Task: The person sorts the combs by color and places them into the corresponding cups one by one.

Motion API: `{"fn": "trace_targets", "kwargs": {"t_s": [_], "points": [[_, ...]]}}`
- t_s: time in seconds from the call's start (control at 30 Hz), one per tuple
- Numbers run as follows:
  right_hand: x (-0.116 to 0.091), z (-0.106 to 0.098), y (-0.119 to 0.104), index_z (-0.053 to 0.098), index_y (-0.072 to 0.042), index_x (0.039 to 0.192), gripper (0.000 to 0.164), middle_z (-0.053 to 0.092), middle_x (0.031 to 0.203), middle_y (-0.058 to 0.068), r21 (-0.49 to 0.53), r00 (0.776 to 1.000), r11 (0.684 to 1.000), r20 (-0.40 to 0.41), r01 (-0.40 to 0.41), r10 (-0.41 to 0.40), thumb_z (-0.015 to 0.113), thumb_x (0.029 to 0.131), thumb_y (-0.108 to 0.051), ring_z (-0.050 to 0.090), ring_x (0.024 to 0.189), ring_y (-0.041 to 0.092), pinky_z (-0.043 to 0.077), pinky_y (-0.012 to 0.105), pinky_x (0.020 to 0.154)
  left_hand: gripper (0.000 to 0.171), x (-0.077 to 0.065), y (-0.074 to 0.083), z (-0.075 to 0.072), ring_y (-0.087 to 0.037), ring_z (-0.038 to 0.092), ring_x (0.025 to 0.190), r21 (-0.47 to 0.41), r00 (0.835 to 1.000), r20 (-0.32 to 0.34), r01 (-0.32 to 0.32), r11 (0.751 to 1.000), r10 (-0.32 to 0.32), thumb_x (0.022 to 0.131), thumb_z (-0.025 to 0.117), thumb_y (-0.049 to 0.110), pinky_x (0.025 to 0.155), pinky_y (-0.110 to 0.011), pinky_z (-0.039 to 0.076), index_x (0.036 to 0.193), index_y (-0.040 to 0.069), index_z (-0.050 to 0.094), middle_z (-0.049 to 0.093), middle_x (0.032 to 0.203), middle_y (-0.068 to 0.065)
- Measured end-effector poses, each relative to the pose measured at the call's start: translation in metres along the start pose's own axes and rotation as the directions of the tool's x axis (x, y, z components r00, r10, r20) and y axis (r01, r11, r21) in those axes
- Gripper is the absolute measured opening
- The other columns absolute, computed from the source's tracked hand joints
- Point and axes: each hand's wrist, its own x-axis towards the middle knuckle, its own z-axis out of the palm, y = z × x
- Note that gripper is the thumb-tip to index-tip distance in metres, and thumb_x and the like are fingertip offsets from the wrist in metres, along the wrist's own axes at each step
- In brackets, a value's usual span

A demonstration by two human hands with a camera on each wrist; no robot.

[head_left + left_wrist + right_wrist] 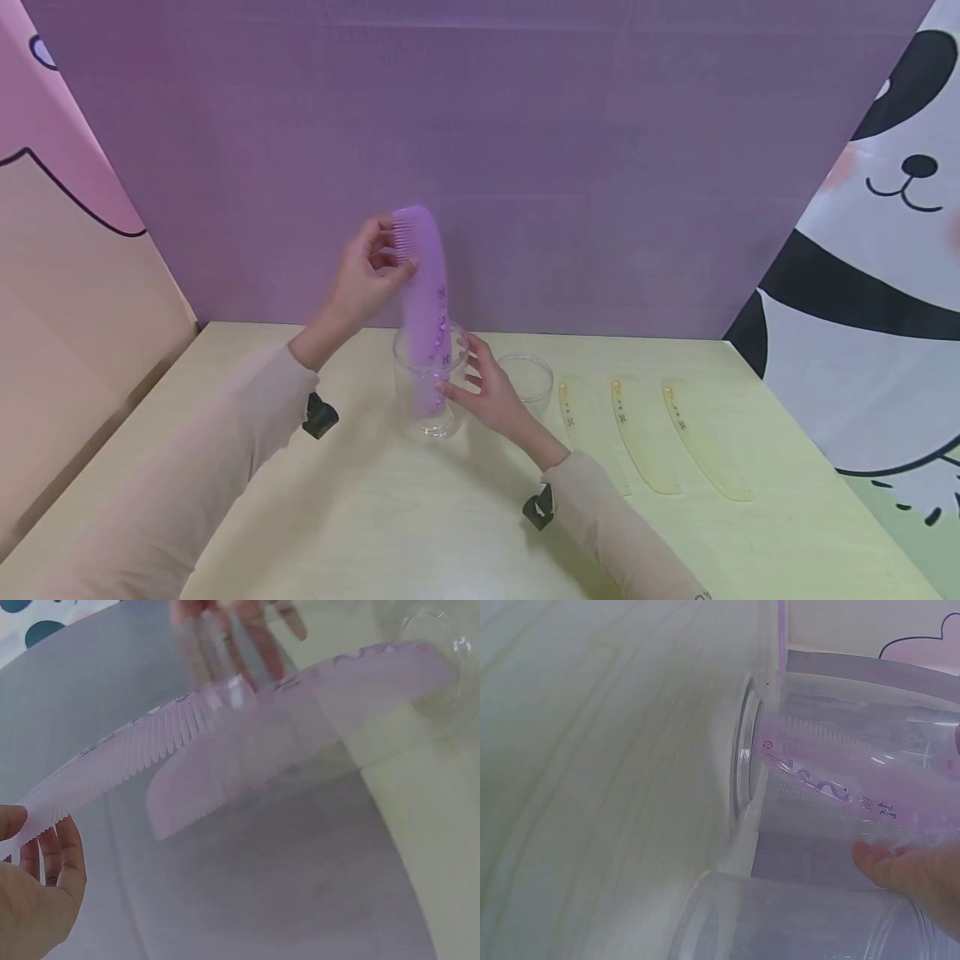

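Observation:
My left hand [356, 279] pinches a translucent purple comb [423, 250] near its upper end, teeth toward the palm. Its lower end is at the mouth of a clear cup [402, 387]. Inside that cup leans another purple comb [300, 727], its rounded end toward the left hand in the left wrist view. My right hand [497, 400] holds the cup from the right, thumb on the near side and fingers round behind the rim. The comb's tip [772, 746] lies close to the cup's base in the right wrist view.
A second clear cup [528, 379] stands just right of the held one, beside my right hand. Farther right, three pale yellow combs [641, 442] lie in a row on the light wooden table [352, 517]. A purple panel [562, 167] rises behind the table's back edge.

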Motion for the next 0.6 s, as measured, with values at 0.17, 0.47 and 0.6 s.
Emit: {"fn": "trace_targets", "kwargs": {"t_s": [0.17,0.47,0.6], "points": [[0.0,0.0,-0.001,0.02,-0.012,0.143,0.077,0.027,0.147,0.016,-0.004,1.0,1.0,0.003,-0.025,0.025,0.067,0.083,-0.02,0.033,0.132,0.036,0.037,0.051,0.103,0.041,-0.01,-0.013,0.008,-0.028,0.059,0.085,0.003,1.0,0.02,-0.01,1.0,0.01,0.083,0.062,-0.001,0.073,-0.024,0.053,0.12,0.0,0.045,0.057,0.111,-0.019],[0.001,0.0,-0.001,0.02,-0.013,0.143,0.075,0.028,0.146,0.014,-0.01,1.0,1.0,0.004,0.003,-0.003,0.066,0.084,-0.018,0.034,0.131,0.036,0.039,0.052,0.101,0.035,-0.025,-0.028,0.021,-0.03,0.057,0.097,0.02,1.0,0.02,0.009,1.0,-0.009,0.085,0.06,0.003,0.086,-0.041,0.051,0.118,0.0,0.047,0.055,0.113,-0.018],[0.001,0.0,0.001,0.02,-0.013,0.143,0.076,0.028,0.147,0.012,0.003,1.0,1.0,0.004,0.003,-0.003,0.066,0.083,-0.015,0.034,0.131,0.037,0.038,0.053,0.102,0.032,-0.029,-0.033,0.024,-0.028,0.056,0.099,0.014,1.0,0.028,0.011,1.0,-0.011,0.086,0.058,0.003,0.088,-0.041,0.05,0.116,-0.001,0.048,0.055,0.112,-0.017]]}}
